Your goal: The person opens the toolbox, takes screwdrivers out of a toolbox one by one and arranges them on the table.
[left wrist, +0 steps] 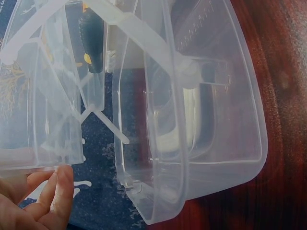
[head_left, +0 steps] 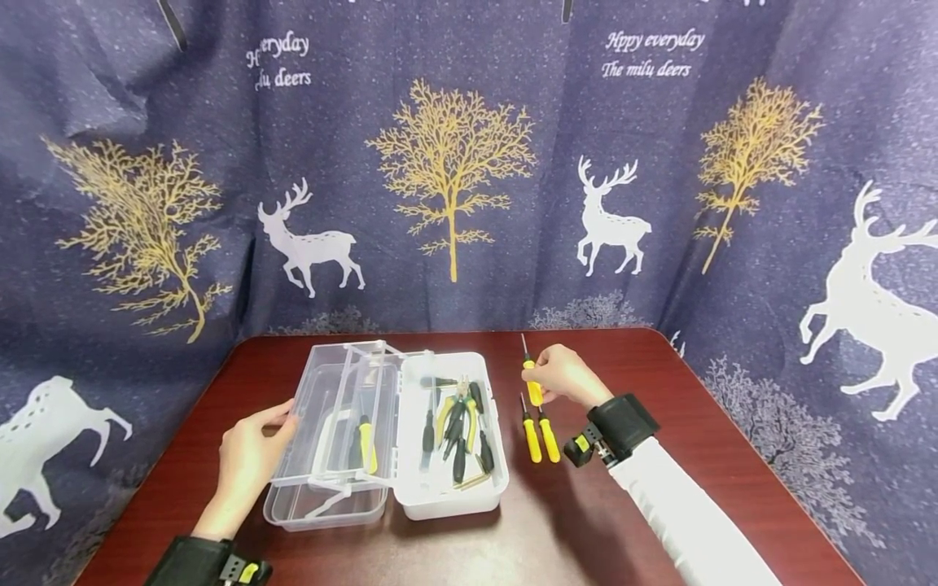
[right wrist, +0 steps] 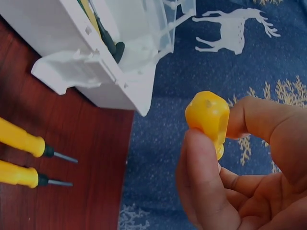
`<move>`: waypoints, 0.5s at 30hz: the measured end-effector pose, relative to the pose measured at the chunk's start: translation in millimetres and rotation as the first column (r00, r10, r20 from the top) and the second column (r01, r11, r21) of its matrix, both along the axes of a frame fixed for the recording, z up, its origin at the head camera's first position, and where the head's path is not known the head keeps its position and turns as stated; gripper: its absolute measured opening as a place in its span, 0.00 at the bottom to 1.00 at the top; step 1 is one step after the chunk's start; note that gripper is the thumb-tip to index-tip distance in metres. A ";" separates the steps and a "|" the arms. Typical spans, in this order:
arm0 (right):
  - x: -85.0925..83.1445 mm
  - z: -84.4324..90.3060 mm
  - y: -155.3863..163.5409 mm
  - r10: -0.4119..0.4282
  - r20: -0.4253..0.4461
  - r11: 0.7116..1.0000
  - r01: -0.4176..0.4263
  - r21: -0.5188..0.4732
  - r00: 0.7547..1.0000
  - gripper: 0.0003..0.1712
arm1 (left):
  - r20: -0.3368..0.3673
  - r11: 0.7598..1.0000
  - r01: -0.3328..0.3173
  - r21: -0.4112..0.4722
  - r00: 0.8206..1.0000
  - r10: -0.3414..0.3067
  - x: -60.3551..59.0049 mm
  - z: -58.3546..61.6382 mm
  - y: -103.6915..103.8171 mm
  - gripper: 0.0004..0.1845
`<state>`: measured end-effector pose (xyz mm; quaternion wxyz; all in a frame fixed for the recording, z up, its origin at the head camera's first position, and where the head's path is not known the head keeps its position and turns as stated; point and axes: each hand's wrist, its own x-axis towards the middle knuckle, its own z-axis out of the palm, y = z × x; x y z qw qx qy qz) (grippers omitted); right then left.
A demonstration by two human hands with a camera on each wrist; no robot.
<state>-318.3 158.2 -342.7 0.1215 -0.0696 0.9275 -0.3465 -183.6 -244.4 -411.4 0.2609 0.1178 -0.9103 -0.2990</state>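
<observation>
Yellow-handled screwdriver, shaft pointing away, is pinched by the right hand beside the white plastic toolbox, whose clear lid is touched by the flat left hand.

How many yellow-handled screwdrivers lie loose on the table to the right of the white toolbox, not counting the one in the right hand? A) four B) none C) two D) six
C: two yellow-handled screwdrivers lie side by side on the table right of the white toolbox, while the right hand pinches a third screwdriver; the right wrist view shows the same pair.
</observation>
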 end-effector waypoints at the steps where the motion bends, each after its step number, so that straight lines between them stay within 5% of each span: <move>1: -0.4 -0.1 2.6 -0.004 0.003 1.000 0.004 -0.005 1.000 0.14 | 0.000 1.000 0.002 0.000 1.000 -0.002 -0.1 -0.2 0.1 0.16; 15: -5.7 0.8 40.5 -0.074 0.020 0.996 0.075 -0.044 0.997 0.12 | 0.004 1.000 0.000 -0.011 1.000 0.000 0.8 0.0 -0.1 0.16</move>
